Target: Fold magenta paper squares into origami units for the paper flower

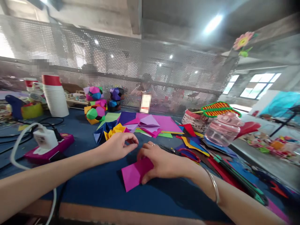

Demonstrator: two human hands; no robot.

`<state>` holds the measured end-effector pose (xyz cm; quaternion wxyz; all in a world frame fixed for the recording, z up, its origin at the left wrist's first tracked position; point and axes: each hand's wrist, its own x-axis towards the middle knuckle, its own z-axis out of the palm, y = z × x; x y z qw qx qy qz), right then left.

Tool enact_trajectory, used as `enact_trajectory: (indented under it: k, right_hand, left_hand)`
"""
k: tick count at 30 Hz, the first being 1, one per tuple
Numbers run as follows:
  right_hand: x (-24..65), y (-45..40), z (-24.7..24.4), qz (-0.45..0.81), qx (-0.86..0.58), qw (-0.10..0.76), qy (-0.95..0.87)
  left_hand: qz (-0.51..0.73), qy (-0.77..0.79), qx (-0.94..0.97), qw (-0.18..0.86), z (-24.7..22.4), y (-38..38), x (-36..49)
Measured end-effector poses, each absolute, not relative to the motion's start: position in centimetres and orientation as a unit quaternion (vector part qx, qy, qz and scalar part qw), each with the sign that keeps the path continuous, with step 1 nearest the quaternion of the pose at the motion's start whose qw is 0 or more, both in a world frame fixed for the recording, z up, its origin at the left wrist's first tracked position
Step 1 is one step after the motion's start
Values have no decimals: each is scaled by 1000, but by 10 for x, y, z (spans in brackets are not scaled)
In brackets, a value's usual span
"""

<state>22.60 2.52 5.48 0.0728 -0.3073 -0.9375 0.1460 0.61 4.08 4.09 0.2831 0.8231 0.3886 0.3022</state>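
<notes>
A folded magenta paper [134,175] lies at the table's front, its left part bare and its right part under my right hand [156,159]. That hand's thumb presses on the near side while the fingers curl over the far edge. My left hand [119,144] hovers just beyond the paper, to the left, with bent fingers apart from the thumb and nothing visible between them. Right behind it stand yellow folded paper pieces [116,129], partly hidden by the hand, beside dark blue folded pieces [103,132]. Red-handled scissors [190,154] lie behind my right wrist.
Coloured sheets [164,123] lie in the middle. Finished paper balls [95,113] stand behind, left of them. A stack of paper cups [56,97] and a purple power strip [63,142] are at left; a clear bottle [221,131] and a green-black cutter [241,179] at right.
</notes>
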Motion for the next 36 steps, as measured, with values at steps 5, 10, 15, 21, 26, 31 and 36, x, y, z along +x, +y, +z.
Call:
enact_trajectory:
  k: [5, 10, 15, 21, 26, 31, 36]
  right_hand:
    - [230, 25, 38, 118, -277, 216, -929]
    - [228, 25, 26, 27, -255, 340, -905]
    - [227, 20, 24, -55, -190, 376, -905]
    - [229, 14, 27, -177, -149, 356, -905]
    - [236, 24, 25, -229, -163, 328, -902]
    - [236, 29, 21, -232, -185, 324, -898]
    - [232, 21, 21, -215, -158, 298, -916]
  left_hand:
    - [292, 396, 750, 442, 31, 59, 18]
    - [279, 351, 683, 576, 28, 49, 12]
    - [266, 300, 643, 653, 31, 37, 5]
    - [274, 288, 610, 686, 34, 35, 1]
    - [341, 329, 556, 683, 35, 41, -6]
    - [387, 346, 521, 678, 33, 41, -7]
    - [400, 348, 522, 668, 32, 36, -3]
